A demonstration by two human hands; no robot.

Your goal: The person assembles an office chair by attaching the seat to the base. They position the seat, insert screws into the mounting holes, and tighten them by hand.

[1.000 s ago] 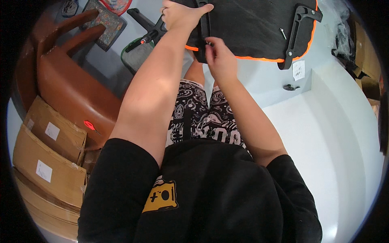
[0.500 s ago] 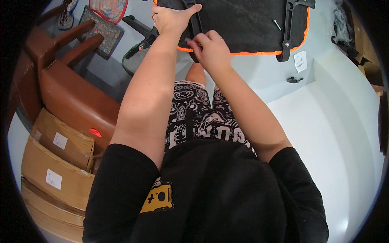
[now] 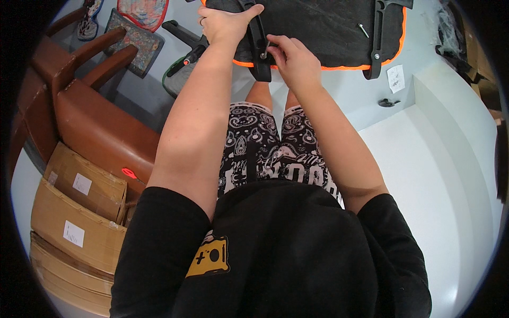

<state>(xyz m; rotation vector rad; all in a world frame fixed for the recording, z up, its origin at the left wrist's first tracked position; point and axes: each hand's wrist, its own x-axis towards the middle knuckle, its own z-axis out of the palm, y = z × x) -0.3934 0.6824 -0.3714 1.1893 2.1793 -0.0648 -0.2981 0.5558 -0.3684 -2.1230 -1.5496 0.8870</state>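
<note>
Grey floor (image 3: 328,100), brown armchair (image 3: 101,132) alongside

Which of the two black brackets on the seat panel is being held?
The left bracket: the left hand grips it, right hand at its screw. The right bracket lies untouched.

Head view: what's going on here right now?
A person is bent over a black panel with an orange edge lying on the grey floor. The left hand grips a black bracket set across the panel's near edge, while the right hand pinches a small metal piece, likely a screw, at the bracket. A second black bracket sits farther right on the panel, with a loose screw beside it. A power drill lies to the left.
</note>
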